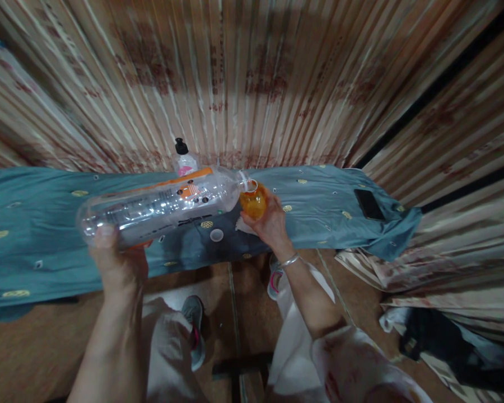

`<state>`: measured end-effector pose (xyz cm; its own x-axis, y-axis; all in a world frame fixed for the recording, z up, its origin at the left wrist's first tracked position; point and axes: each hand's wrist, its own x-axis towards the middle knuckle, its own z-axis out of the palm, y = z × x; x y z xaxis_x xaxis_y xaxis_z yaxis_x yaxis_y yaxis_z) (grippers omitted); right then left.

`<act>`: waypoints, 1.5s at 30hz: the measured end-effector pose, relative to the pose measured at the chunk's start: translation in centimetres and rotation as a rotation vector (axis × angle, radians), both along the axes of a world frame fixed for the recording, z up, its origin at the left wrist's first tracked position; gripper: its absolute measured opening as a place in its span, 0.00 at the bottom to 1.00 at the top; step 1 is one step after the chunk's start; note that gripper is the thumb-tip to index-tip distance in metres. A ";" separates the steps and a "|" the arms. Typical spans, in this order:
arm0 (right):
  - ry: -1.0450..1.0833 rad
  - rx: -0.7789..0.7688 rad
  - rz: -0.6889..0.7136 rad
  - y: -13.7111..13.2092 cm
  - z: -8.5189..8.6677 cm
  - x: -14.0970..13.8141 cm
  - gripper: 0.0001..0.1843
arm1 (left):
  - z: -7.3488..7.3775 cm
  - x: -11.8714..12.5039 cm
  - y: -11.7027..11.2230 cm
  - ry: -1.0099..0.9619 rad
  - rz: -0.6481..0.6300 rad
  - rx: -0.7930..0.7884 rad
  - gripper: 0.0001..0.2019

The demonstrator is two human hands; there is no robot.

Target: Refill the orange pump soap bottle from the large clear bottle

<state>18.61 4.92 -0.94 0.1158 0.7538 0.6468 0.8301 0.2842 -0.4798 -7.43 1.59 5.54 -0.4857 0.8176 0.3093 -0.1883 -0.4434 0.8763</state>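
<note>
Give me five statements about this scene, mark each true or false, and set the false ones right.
1. The left hand grips the large clear bottle near its base. True.
2. The right hand is holding nothing. False: the right hand holds an orange container.
3. The large clear bottle is upright. False: it is tipped over almost level, its neck at the orange container's opening.
4. A black phone lies on the green-blue cloth, towards its right end. True.
5. The small bottle behind the large one has a white top. False: the small bottle has a black top.
</note>
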 end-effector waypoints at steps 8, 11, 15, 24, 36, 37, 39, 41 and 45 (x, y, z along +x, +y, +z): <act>-0.001 -0.003 0.001 0.0 -0.1 0.0 0.44 | 0.2 0.0 -0.1 0.046 -0.018 0.007 0.27; -0.002 0.000 0.005 0.0 -0.1 0.0 0.44 | 0.2 0.1 -0.1 0.050 0.001 0.000 0.28; 0.000 -0.013 0.007 0.0 -0.2 0.1 0.43 | 0.3 0.2 0.0 0.027 -0.005 -0.008 0.29; 0.008 -0.041 0.012 -0.1 0.0 0.0 0.43 | 0.4 0.4 -0.1 -0.023 0.024 -0.022 0.26; 0.002 -0.047 0.014 -0.1 0.1 0.0 0.43 | 0.4 0.3 0.0 -0.025 0.013 -0.008 0.28; 0.002 -0.045 0.012 -0.2 0.1 0.0 0.43 | 0.4 0.3 0.0 -0.024 0.011 -0.006 0.28; 0.001 -0.040 0.013 -0.2 0.1 0.0 0.43 | 0.3 0.2 0.0 -0.020 0.019 -0.001 0.28; -0.001 -0.039 0.014 -0.2 0.1 0.0 0.43 | 0.3 0.2 -0.1 -0.016 0.019 -0.001 0.27; -0.009 -0.026 0.010 -0.2 -0.1 0.0 0.44 | 0.3 0.2 -0.1 -0.024 -0.005 -0.002 0.28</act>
<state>18.60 4.72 -1.01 0.1022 0.7718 0.6276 0.8314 0.2801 -0.4799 -7.27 1.48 5.81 -0.4891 0.8205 0.2958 -0.2112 -0.4404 0.8726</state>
